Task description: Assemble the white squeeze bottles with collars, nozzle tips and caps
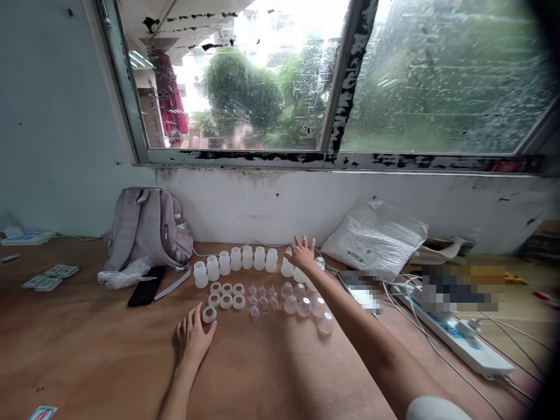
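My left hand [195, 335] rests on the brown table with its fingers apart. Its thumb and index finger lie on either side of a white bottle collar ring [209, 315], close against it; a firm grip is not visible. My right hand [303, 253] reaches forward with spread fingers over the right part of a row of white bottles [247, 257], partly hiding some. Whether it touches one I cannot tell. Between the hands lie more collar rings [226, 301], small clear nipples [262, 301] and several translucent dome caps [304, 307].
A grey backpack [146, 227], a plastic bag [126, 274] and a black phone [146, 286] sit at left. On the right are a silvery packet [374, 236], a blurred-screen device [363, 291], and a white power strip [464, 338] with trailing cables.
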Motion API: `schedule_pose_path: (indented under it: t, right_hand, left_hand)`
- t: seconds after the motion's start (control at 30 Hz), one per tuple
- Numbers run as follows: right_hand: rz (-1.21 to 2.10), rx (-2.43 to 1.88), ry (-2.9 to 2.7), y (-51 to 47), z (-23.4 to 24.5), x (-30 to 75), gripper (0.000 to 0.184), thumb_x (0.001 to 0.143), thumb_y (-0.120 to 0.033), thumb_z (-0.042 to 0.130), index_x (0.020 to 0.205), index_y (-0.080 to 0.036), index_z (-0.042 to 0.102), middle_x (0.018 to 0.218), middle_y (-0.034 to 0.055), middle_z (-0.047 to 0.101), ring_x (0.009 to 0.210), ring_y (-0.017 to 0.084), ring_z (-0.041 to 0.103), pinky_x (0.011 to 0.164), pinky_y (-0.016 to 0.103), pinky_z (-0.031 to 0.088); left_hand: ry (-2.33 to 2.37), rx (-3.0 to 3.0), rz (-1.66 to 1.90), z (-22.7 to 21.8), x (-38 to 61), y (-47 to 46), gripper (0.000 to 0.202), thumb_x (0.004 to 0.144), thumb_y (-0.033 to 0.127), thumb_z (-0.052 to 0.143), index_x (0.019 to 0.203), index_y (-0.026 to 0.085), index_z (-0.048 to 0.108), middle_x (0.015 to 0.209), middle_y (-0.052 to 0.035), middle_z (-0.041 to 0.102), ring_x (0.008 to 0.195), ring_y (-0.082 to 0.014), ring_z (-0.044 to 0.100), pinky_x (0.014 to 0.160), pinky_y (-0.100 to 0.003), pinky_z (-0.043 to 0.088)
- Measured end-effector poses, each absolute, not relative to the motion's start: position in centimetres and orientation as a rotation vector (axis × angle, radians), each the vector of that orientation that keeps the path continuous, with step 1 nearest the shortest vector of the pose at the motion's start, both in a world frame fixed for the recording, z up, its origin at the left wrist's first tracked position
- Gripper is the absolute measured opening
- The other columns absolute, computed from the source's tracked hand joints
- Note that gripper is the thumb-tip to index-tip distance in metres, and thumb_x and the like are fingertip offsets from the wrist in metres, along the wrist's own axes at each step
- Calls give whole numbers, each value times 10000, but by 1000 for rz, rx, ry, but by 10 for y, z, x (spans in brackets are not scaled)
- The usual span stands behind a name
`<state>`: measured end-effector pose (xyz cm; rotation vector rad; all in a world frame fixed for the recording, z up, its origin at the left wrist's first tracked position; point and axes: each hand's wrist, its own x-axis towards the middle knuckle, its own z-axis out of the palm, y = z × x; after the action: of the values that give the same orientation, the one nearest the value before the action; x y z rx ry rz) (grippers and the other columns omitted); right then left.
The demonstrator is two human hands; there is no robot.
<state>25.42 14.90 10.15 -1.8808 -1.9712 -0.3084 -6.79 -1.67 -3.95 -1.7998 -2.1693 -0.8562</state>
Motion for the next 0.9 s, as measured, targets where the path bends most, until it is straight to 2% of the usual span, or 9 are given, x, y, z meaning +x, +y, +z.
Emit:
schedule_pose_path:
  t: [0.1,0.23,0.33,0.4,0.47,0.57,0.67,0.77,0.9]
  right_hand:
    - [-333,-1899,-2040,145,94,253,310,721,-258,562,1023,-191,555,1160,90,548,1195,300,307,968,533,-24]
    - [-387,-1874,-2038,125,99,246,269,740,-246,555,994,-158,551,888,88,648,1029,261,460,980,488,53]
    - [-436,-1839,-1978,101,112,243,291,767,-306,529,1004,-139,535,928,111,626,998,258,464,967,457,152]
    - [-416,-1752,-1925,77,119,240,317,789,-341,496,1039,-148,512,994,109,598,997,247,461,920,410,262]
    - [-238,-1507,-1848,48,120,233,323,792,-349,495,1049,-153,507,1019,106,582,948,222,493,837,355,360]
    - [210,-1256,-1787,1,112,216,345,772,-399,519,1020,-161,531,927,82,602,717,169,551,649,293,444]
    - [598,-1114,-1692,-40,97,197,327,756,-433,531,968,-185,553,847,41,610,689,156,566,595,261,454]
    - [792,-1099,-1583,-66,82,187,312,754,-451,523,924,-191,552,726,6,589,584,132,547,479,220,416]
    - [770,-1162,-1515,-84,65,186,271,776,-449,484,780,-190,564,634,-15,561,504,106,493,444,205,353]
  left_hand:
    - [-2069,-1786,-949,-37,-68,-16,558,719,352,520,1220,143,392,1130,-141,528,1044,-275,480,882,-412,346]
    - [-1797,-1849,-1199,-29,-70,-20,515,762,299,501,1227,138,349,1142,-147,507,1078,-254,464,901,-392,364]
    - [-1608,-1964,-1368,-20,-66,-32,407,800,233,467,1190,176,368,1109,-118,514,1060,-224,483,891,-374,385]
    - [-1533,-2077,-1395,-10,-57,-46,357,814,214,453,1165,198,384,1105,-105,507,1061,-215,483,890,-375,389]
    - [-1506,-2197,-1355,5,-40,-59,354,822,229,454,1168,214,380,1140,-104,484,1091,-218,462,906,-388,377]
    - [-1479,-2247,-1320,34,-7,-73,475,800,336,500,1222,214,321,1196,-125,458,1121,-250,435,920,-423,352]
    - [-1585,-2314,-1160,57,23,-78,659,735,473,544,1266,192,273,1227,-141,458,1101,-282,451,902,-433,354]
    - [-1665,-2434,-982,63,37,-85,505,787,435,476,1210,191,347,1040,-101,588,912,-241,567,782,-358,422]
    - [-1706,-2519,-816,55,43,-106,370,780,364,486,1107,198,439,932,-60,603,830,-209,581,690,-286,431]
